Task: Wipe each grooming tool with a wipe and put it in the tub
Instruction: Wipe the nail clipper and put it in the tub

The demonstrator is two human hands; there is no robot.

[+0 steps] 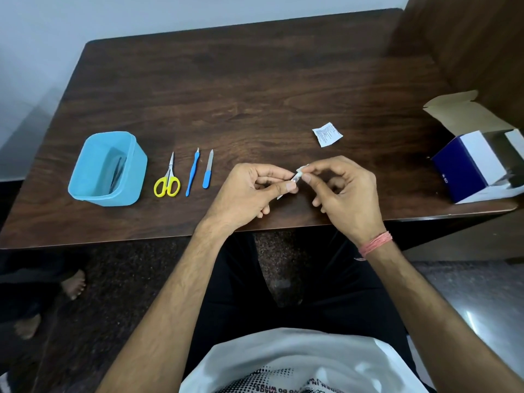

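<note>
My left hand (pixel 249 194) pinches a small metal grooming tool (pixel 295 178) above the table's front edge; most of the tool is hidden by the fingers. My right hand (pixel 343 191) pinches a small white wipe (pixel 302 169) against the tool's upper end. A light blue tub (pixel 85 177) stands at the left with a dark metal tool (pixel 116 173) inside. To its right lie yellow-handled scissors (pixel 168 180), a thin blue-handled tool (pixel 192 173) and a blue-handled nail file (pixel 208 170), side by side.
A torn white wipe sachet (pixel 327 134) lies beyond my hands. An open blue and white carton (pixel 476 163) sits at the right table edge. The dark wooden table (pixel 255 89) meets a wooden panel (pixel 467 43) at the right. Bare feet (pixel 74 285) show on the floor at left.
</note>
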